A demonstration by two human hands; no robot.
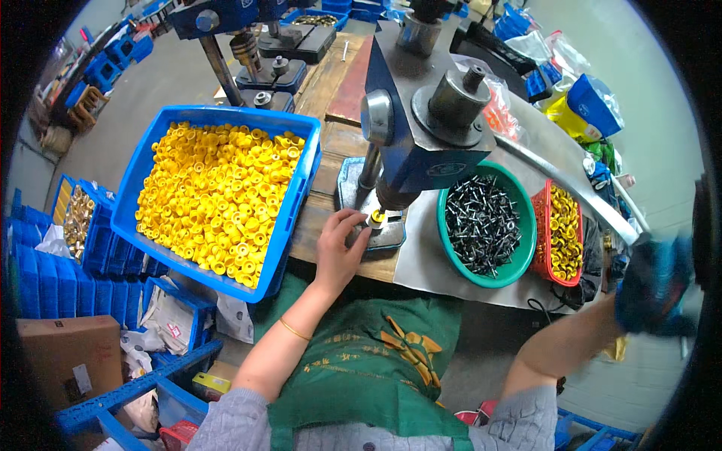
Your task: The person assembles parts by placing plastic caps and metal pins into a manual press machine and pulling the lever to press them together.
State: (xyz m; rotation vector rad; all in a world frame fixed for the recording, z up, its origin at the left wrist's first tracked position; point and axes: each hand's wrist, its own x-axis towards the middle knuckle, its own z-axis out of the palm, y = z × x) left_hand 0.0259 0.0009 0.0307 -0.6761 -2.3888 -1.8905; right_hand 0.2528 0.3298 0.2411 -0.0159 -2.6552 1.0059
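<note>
My left hand (341,248) reaches in to the base of a dark bench press (376,239). Its thumb and fingertips close around a small yellow cap (377,217) on the fixture, right under the press's ram (396,197). Part of the cap is hidden by the fingers and the ram. Out at the far right is my right hand (656,286), in a dark blue glove and smeared by motion. It is nearest to the end of a long pale metal bar (575,184); its fingers do not show clearly, nor whether it grips the bar.
A large blue tub (293,218) of yellow caps stands left of the press. To its right are a green bowl (444,244) of dark screw-like parts and a red basket (543,255) of yellow pieces. Another press (280,79) stands behind. Blue crates (56,282) fill the left.
</note>
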